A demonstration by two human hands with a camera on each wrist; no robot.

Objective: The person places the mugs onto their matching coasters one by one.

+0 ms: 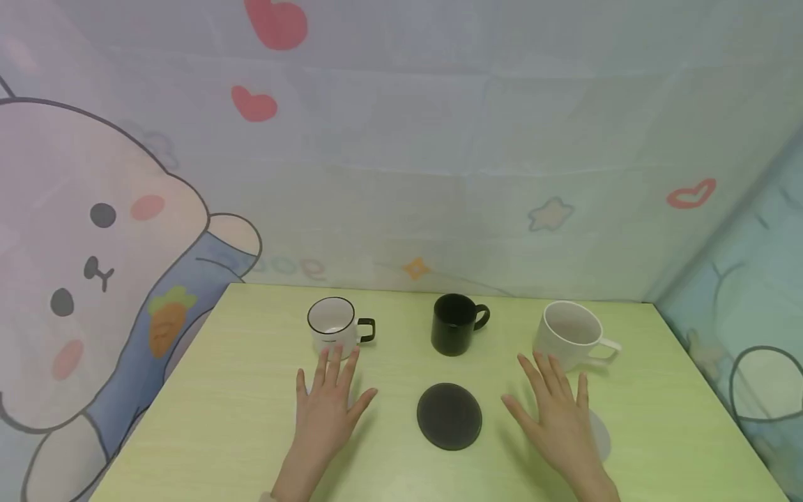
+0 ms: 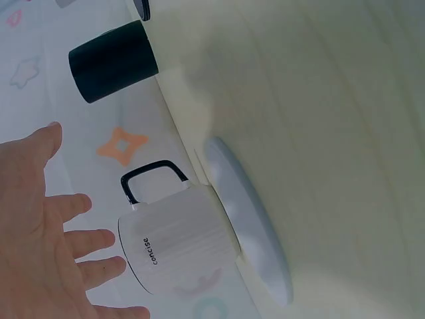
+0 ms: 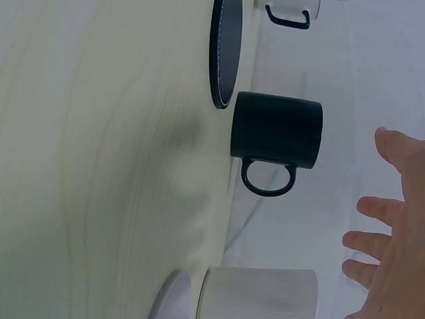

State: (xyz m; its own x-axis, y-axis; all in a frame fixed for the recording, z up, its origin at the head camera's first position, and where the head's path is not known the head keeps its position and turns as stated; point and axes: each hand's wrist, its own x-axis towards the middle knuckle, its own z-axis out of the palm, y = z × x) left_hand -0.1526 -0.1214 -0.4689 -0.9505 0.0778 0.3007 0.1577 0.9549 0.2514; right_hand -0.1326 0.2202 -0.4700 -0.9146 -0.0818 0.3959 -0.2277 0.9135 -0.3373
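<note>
My left hand (image 1: 326, 411), fingers spread and straight, hovers over a pale coaster, seen as a light grey disc (image 2: 249, 219) in the left wrist view. Just beyond its fingertips stands a white mug with a black rim and black handle (image 1: 331, 322), marked "concise". My right hand (image 1: 555, 422) is likewise spread and holds nothing; it partly hides a light grey coaster (image 1: 600, 436). Behind those fingers is a plain white mug (image 1: 567, 335), handle to the right. Between the hands lies a black round coaster (image 1: 449, 416), with a black mug (image 1: 453, 326) upright behind it.
Everything stands on a pale wood-grain table (image 1: 207, 390). A cloth backdrop (image 1: 401, 139) with hearts and a cartoon bear hangs right behind the table's far edge. The three mugs form a row near that edge, each with a coaster on the near side.
</note>
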